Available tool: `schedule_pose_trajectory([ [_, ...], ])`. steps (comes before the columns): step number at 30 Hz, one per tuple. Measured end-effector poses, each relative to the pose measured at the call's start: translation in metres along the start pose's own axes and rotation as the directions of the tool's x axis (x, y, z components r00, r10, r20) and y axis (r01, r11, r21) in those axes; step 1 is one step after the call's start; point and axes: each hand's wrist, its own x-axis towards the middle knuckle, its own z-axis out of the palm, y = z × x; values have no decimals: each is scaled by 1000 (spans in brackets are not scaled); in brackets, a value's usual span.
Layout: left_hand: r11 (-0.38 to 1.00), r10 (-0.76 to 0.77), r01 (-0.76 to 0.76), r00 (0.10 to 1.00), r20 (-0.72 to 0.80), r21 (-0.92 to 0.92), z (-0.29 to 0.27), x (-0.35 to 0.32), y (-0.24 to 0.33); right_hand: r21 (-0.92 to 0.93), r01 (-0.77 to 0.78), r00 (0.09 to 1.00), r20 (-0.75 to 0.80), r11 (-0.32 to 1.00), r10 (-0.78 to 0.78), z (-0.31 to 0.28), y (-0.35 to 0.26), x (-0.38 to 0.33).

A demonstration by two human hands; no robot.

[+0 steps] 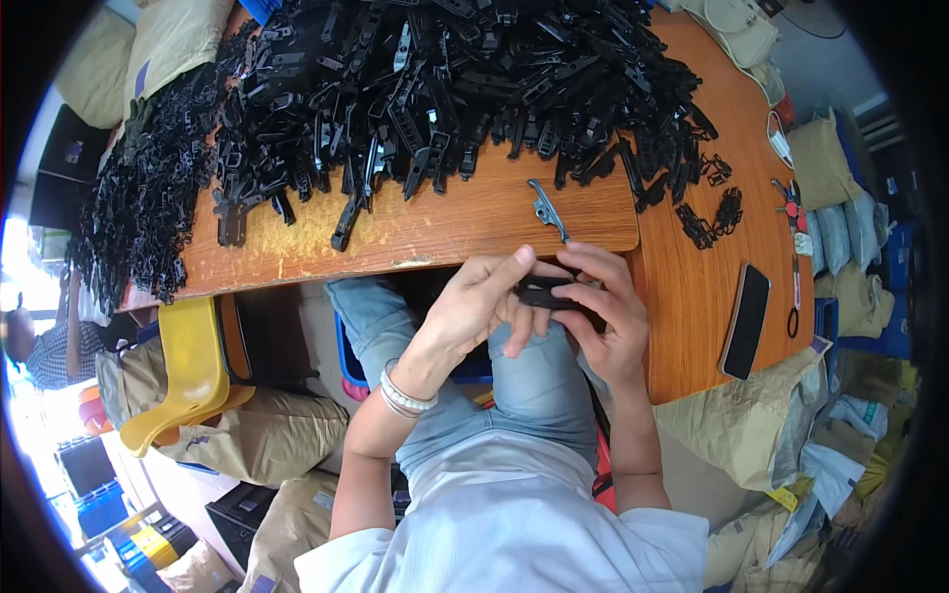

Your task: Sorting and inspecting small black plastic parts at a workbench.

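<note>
Just off the table's front edge, over my lap, both hands meet at a small black plastic part (542,293). My left hand (481,301) supports it from the left, its fingers curled under the part and its thumb pointing up and away. From the right, my right hand (610,314) grips the same part between thumb and fingers; these fingers partly cover it. A single grey-black clip-like piece (544,210) lies on the wooden table (435,255) just beyond my hands. A large heap of black plastic parts (435,89) spreads across the table's far side.
A heap of smaller black parts (148,188) covers the table's left end. On the right side sit a few black pieces (710,212), a phone (745,321) and a red-handled tool (792,209). A yellow chair (193,356) stands left; sacks (751,425) lie right.
</note>
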Motion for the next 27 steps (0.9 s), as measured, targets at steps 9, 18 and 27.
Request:
schedule_pose_trajectory([
  [9,648,220,-177,975,40,741,2,-11,4,185,-109,991,-53,977,121,5,4,-8],
  [18,988,130,-133,990,51,76,-13,-19,1,156,-21,1000,11,987,19,9,-4,-5],
  [27,-182,917,562,392,-66,807,-109,-43,41,520,-289,843,-261,804,471,21,4,-18],
])
